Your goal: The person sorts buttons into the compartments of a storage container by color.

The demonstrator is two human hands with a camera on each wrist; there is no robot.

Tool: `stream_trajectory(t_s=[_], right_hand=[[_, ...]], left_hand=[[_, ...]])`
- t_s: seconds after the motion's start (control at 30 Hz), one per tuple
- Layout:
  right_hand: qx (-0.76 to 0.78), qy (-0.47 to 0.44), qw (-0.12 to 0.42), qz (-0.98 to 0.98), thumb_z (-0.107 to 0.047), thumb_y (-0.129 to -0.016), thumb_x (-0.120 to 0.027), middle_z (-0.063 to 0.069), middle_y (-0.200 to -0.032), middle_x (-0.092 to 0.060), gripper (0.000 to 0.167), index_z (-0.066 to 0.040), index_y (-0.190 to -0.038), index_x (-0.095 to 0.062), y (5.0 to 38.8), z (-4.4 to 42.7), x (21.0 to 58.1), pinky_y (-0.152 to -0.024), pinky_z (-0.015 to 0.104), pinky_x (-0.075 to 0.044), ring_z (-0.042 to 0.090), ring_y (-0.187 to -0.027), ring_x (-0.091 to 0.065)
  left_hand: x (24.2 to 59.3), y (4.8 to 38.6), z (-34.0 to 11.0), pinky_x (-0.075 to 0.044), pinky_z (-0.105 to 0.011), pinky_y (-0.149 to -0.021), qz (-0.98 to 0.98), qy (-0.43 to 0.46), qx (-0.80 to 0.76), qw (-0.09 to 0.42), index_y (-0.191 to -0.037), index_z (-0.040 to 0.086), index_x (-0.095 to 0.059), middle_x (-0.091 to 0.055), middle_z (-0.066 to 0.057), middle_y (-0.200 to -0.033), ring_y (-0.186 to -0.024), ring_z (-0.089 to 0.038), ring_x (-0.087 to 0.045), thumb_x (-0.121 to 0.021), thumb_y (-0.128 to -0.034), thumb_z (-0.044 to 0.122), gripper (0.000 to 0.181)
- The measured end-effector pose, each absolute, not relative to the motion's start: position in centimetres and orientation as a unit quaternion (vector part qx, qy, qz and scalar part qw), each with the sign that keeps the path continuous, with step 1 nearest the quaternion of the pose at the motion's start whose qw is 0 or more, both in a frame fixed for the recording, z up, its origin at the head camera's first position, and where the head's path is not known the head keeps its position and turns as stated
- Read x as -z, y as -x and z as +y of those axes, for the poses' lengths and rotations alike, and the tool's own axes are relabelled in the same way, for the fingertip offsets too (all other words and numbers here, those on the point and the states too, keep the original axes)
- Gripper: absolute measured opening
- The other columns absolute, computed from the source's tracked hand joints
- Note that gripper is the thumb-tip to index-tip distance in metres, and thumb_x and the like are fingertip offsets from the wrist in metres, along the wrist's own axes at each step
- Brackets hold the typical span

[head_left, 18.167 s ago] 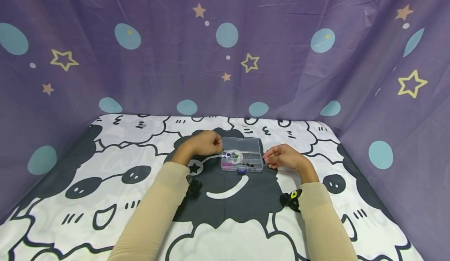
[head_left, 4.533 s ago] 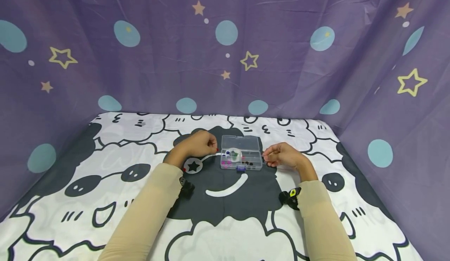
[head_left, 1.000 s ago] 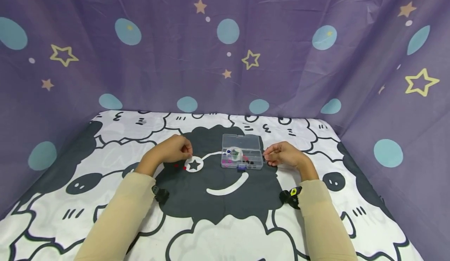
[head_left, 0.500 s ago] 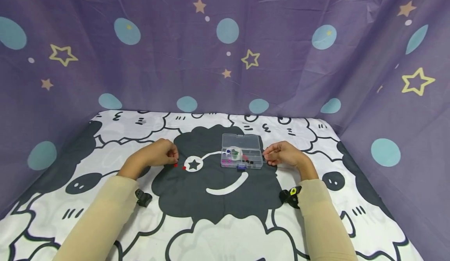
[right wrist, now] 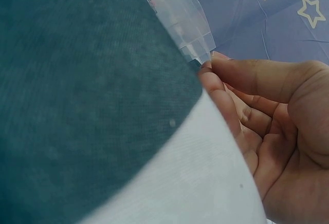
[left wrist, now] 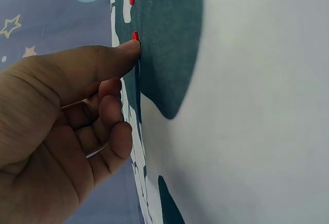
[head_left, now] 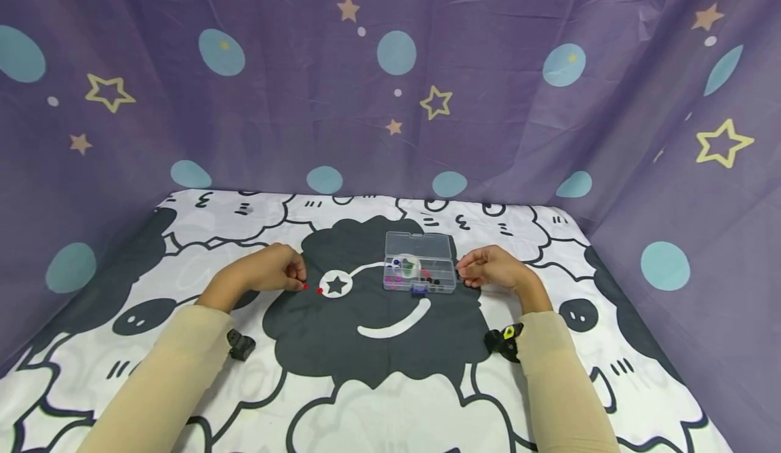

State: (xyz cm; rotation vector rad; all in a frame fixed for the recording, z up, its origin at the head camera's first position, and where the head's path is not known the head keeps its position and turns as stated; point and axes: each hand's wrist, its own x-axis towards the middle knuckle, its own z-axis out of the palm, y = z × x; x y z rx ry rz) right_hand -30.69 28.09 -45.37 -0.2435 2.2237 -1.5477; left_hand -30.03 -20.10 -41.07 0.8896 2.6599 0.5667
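In the head view, my left hand (head_left: 277,268) is low over the cloth, thumb and fingertips at a small red bead (head_left: 306,286). The left wrist view has the thumb tip over the lower end of this bead (left wrist: 135,36); the index fingertip is hidden behind the thumb. A second red bead (head_left: 320,291) lies just to the right. A clear plastic compartment box (head_left: 447,282) stands with its lid (head_left: 417,245) raised at the back. Its right side is pinched by my right hand (head_left: 493,268), thumb against the box corner in the right wrist view.
Inside the box are blue, pink, red and dark small pieces, plus a white round one with green (head_left: 407,267). A blue latch (head_left: 419,291) is on its front. The patterned cloth (head_left: 390,351) covers the table; a purple curtain (head_left: 488,141) surrounds it.
My left hand has moved left from the box's side, where it held a red bead, to the bead on the cloth. More red shows in the box. The right hand stays put.
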Motion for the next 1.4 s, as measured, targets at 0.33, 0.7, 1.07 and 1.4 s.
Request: stream_trajectory(t_s=[0.33, 0.7, 1.07, 1.4], right_hand=[[0.555, 0.09, 0.21, 0.8, -0.003, -0.097, -0.068, 0.007, -0.086, -0.073, 0.019, 0.008, -0.112, -0.069, 30.86, 28.12, 45.44, -0.071, 0.032, -0.059, 0.017, -0.075, -0.07], [0.555, 0.088, 0.21, 0.8, -0.002, -0.097, -0.067, 0.007, -0.087, -0.073, 0.019, 0.008, -0.113, -0.069, 30.71, 28.11, 45.38, -0.071, 0.032, -0.059, 0.017, -0.075, -0.07], [0.556, 0.085, 0.208, 0.8, -0.002, -0.097, -0.067, 0.006, -0.086, -0.073, 0.018, 0.008, -0.112, -0.069, 30.82, 28.08, 45.46, -0.071, 0.031, -0.059, 0.016, -0.075, -0.069], [0.556, 0.09, 0.211, 0.799, -0.001, -0.097, -0.065, 0.006, -0.088, -0.074, 0.02, 0.01, -0.114, -0.067, 30.79, 28.11, 45.42, -0.071, 0.03, -0.059, 0.016, -0.075, -0.069]], left_hand=[[41.17, 29.96, -19.82, -0.045, -0.029, -0.064, 0.917, -0.314, -0.204, 0.141, -0.08, 0.013, -0.07, -0.059, 0.005, -0.071, -0.066, -0.01, -0.052, -0.08, -0.0832, 0.006, 0.012], [41.26, 30.19, -19.54, -0.044, -0.028, -0.063, 0.916, -0.306, -0.209, 0.155, -0.078, 0.013, -0.069, -0.059, 0.004, -0.072, -0.066, -0.01, -0.052, -0.079, -0.0844, 0.01, 0.012], [41.25, 30.15, -19.73, -0.043, -0.028, -0.063, 0.916, -0.301, -0.211, 0.158, -0.078, 0.014, -0.068, -0.058, 0.005, -0.071, -0.066, -0.01, -0.051, -0.079, -0.085, 0.011, 0.013], [41.42, 30.25, -20.17, -0.044, -0.03, -0.063, 0.915, -0.291, -0.223, 0.169, -0.08, 0.012, -0.068, -0.059, 0.004, -0.073, -0.066, -0.012, -0.052, -0.073, -0.084, 0.005, 0.01]])
